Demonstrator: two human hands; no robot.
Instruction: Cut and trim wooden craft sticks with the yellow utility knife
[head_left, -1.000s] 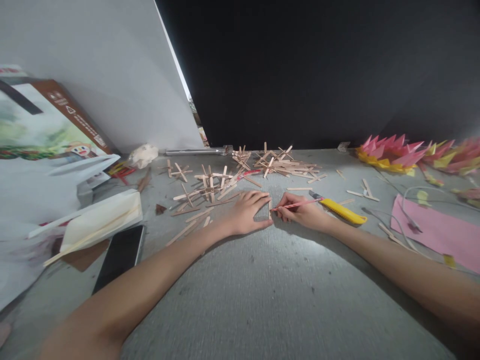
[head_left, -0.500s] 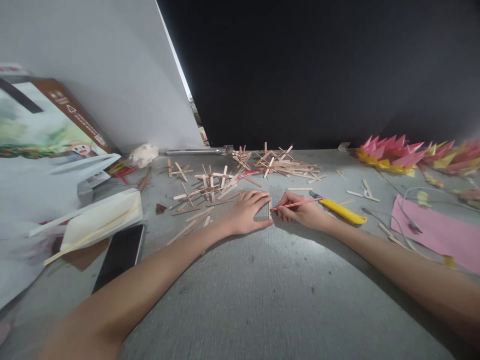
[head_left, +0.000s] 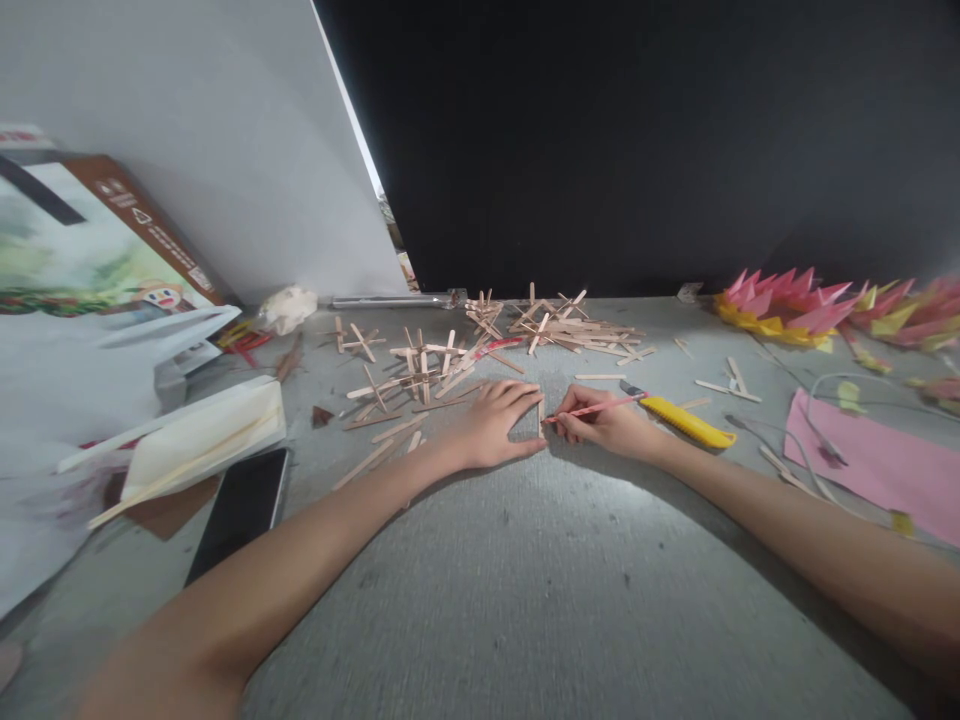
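At the middle of the frame the right hand (head_left: 607,428) holds a pink pencil (head_left: 596,408) in a closed grip. Its long axis runs left to right and its tip points left at a small wooden stick (head_left: 540,412) just beside the left hand (head_left: 491,425). The left hand lies flat on the grey worktop (head_left: 525,600), fingers spread, pinning the stick; it is the nearer hand. A yellow cutter (head_left: 686,422) lies just right of the right hand. No containers hold anything in view; loose sticks (head_left: 559,330) lie heaped above.
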